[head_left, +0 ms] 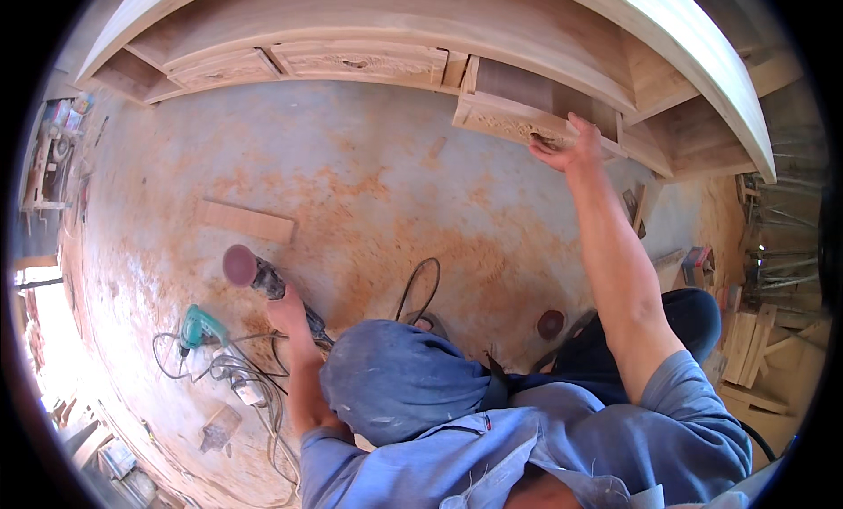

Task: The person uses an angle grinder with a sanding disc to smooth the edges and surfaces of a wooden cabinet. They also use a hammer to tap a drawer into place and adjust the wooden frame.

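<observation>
A wooden drawer [509,122] with a carved front is pulled partly out of a long pale wooden cabinet [369,21]. At its right end, my right hand [575,149] grips the drawer front, thumb at the top edge and fingers against the face. Lower left, my left hand [288,307] is closed around the body of an angle grinder [269,281]. The grinder's round reddish sanding disc [239,266] faces up, held away from the cabinet. I cannot tell whether the disc is spinning.
A loose board [248,221] lies on the dusty floor beyond the grinder. A green power drill [200,326] and tangled cables [255,368] are at the left. Another sanding disc [551,324] rests near my legs. Wood offcuts [751,346] are stacked at the right.
</observation>
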Available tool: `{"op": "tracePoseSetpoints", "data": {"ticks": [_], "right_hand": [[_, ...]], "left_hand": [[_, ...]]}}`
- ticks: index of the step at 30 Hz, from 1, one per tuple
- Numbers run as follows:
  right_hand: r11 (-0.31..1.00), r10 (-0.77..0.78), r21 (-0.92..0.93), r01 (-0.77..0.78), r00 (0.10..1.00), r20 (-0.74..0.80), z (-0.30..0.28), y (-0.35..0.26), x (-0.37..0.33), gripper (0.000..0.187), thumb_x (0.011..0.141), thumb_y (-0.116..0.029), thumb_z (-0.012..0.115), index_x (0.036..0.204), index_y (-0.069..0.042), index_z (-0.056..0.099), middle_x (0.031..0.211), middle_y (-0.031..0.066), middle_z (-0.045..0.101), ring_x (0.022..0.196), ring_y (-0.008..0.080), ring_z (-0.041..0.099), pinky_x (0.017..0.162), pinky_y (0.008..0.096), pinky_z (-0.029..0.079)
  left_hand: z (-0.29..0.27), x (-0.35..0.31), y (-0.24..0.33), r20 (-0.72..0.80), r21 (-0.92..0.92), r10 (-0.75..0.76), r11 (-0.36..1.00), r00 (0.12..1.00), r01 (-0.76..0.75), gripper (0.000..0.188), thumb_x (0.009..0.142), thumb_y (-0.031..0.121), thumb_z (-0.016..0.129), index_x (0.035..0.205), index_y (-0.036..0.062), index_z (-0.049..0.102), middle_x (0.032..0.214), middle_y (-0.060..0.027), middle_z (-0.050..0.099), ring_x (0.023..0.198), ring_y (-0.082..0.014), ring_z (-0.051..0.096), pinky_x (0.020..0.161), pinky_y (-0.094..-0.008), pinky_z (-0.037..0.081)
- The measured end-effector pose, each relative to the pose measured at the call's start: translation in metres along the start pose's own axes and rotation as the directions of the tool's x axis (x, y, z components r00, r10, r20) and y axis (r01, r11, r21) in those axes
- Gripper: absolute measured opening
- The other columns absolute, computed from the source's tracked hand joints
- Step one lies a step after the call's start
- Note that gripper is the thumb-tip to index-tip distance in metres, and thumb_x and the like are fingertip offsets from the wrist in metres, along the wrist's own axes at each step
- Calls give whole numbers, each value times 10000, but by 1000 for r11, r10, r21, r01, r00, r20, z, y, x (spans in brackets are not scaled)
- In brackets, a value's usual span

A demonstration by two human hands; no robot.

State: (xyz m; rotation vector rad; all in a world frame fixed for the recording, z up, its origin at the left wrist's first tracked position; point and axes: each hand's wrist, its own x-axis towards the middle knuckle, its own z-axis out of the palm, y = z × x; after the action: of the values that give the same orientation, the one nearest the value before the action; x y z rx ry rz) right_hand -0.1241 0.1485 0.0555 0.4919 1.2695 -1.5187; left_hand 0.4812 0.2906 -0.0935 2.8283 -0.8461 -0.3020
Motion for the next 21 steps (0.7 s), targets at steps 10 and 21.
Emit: {"op": "tracePoseSetpoints", "data": {"ticks": [10, 21], "right_hand": [[988, -111, -112, 103, 992, -64, 18, 3, 5, 471, 898, -256, 608, 1304, -64, 465, 1334, 236, 474, 1194, 437, 517, 981, 657, 496], [994, -105, -43, 99, 982, -158, -161, 112, -97, 330, 858, -158, 607, 1160, -85, 494, 1209, 158, 507, 1055, 371, 565, 827, 672, 535]], "left_hand": [[2, -89, 65, -491, -338, 226, 841, 841, -423, 557, 799, 105, 670, 1309, -78, 542, 1289, -281, 552, 1275, -443, 430, 1088, -514, 343], [-15, -33, 439, 506, -843, 584, 183, 634, 505, 660, 959, 217, 704, 1463, -75, 394, 1359, -228, 547, 1207, -341, 573, 1086, -421, 492]]}}
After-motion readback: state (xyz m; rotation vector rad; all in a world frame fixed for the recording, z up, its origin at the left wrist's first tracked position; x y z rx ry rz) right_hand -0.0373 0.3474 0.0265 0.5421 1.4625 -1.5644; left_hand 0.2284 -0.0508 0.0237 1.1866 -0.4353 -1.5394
